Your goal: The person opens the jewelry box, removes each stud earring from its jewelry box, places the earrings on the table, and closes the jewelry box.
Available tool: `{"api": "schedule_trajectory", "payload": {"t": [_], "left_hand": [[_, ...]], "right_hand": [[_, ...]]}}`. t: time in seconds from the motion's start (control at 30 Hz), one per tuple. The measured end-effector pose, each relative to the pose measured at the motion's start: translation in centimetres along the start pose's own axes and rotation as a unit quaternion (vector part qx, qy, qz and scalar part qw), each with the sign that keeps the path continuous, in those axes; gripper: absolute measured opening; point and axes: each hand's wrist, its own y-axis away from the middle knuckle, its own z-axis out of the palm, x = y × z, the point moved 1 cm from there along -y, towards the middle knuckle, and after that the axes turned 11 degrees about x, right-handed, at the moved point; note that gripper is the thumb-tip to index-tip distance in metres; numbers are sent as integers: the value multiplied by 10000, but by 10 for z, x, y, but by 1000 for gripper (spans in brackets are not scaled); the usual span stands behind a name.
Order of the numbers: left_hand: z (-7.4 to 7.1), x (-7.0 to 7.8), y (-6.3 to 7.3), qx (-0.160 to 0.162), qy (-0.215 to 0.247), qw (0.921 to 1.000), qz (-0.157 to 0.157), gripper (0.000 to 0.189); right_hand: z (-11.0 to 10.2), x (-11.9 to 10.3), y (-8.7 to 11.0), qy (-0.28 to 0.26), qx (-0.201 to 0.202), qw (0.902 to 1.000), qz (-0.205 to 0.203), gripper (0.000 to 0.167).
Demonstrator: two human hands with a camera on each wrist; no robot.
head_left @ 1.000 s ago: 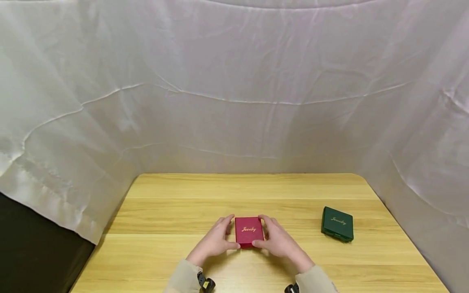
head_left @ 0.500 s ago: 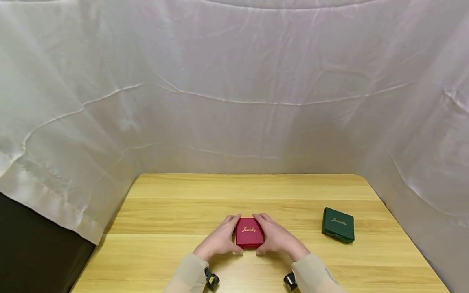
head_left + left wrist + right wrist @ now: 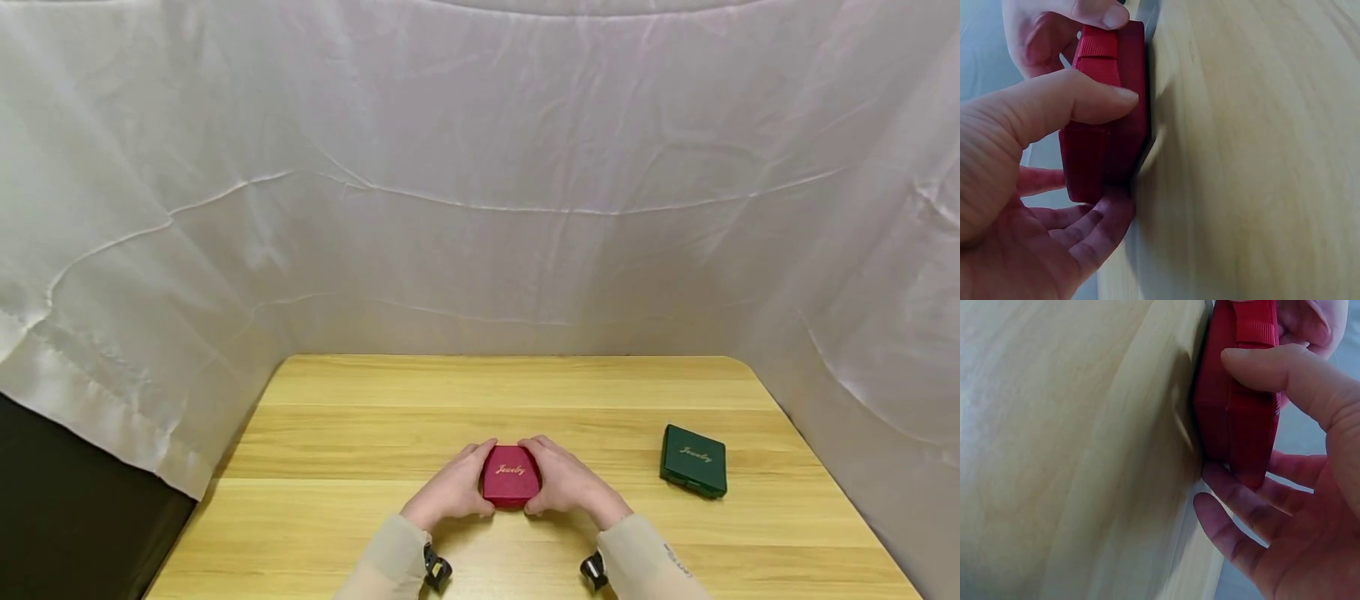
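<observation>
A red jewelry box (image 3: 510,473) with gold "Jewelry" lettering lies flat on the wooden table, its lid down. My left hand (image 3: 456,486) grips its left side, the thumb on the front face beside a ribbed red catch (image 3: 1099,56) and the fingers around the side. From the right, my right hand (image 3: 564,481) holds it the same way, with the thumb (image 3: 1254,365) near the catch in the right wrist view. Both index fingertips reach the far corners of the box in the head view. The hands hide its side faces.
A dark green jewelry box (image 3: 693,461) lies turned at an angle on the right of the table (image 3: 360,433). Pale cloth (image 3: 480,250) hangs behind the table and along its sides. Something black (image 3: 75,508) shows at the lower left, beyond the table edge.
Both hands have closed in on the red jewelry box, with the thumbs shifting outward from the middle of its near edge onto its front. The red box has barely moved.
</observation>
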Motion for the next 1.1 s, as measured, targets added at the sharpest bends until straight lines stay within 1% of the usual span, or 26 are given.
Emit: {"api": "schedule_trajectory", "payload": {"t": [0.17, 0.33, 0.53, 0.7, 0.8, 0.97, 1.1], "left_hand": [[0, 4, -1, -67, -155, 9998, -45, 107], [3, 6, -2, -31, -341, 9994, -63, 109], [5, 5, -3, 9, -363, 9993, -77, 110], [6, 4, -5, 58, -412, 9991, -21, 110], [6, 3, -6, 81, -436, 9990, 12, 110], [5, 3, -6, 68, -483, 9988, 57, 111], [5, 4, -6, 51, -513, 9987, 41, 112]], "right_hand": [[1, 2, -2, 19, -26, 10000, -50, 88], [0, 1, -3, 70, -59, 9999, -57, 87], [-3, 0, -5, 94, -141, 9998, 41, 87], [-5, -1, -6, 187, -148, 9997, 59, 87], [-5, 0, -7, 257, -126, 9996, 6, 87], [-4, 1, -6, 348, -79, 9992, -193, 85], [-5, 1, -4, 315, -49, 9993, -216, 82]]}}
